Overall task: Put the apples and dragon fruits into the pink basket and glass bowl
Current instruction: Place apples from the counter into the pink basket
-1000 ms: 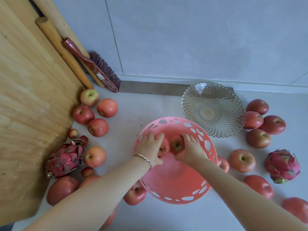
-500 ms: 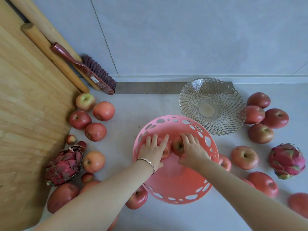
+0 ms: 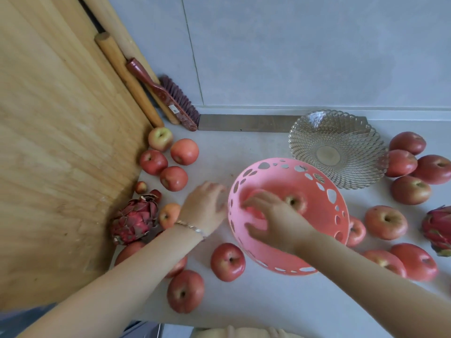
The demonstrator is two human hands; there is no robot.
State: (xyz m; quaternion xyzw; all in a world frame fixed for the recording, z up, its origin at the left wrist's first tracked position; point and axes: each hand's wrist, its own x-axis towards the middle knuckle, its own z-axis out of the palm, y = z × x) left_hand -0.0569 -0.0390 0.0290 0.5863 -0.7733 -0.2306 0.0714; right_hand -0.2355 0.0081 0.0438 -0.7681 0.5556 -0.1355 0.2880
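Over the pink basket [image 3: 288, 178] at mid-counter [image 3: 268, 301], the right hand [image 3: 275, 223] hovers palm-down, fingers spread and empty, an apple [image 3: 295, 202] just past its fingertips, while the left hand [image 3: 205, 208], loose and empty, reaches beside the basket's left rim.

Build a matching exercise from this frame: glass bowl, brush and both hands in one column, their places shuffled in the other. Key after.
Column one
1. glass bowl
2. brush
3. left hand
4. right hand

Column two
A. over the inside of the pink basket
B. empty, behind the pink basket
C. leaning in the back corner
D. outside the pink basket, at its left

Pairs: 1-B, 2-C, 3-D, 4-A
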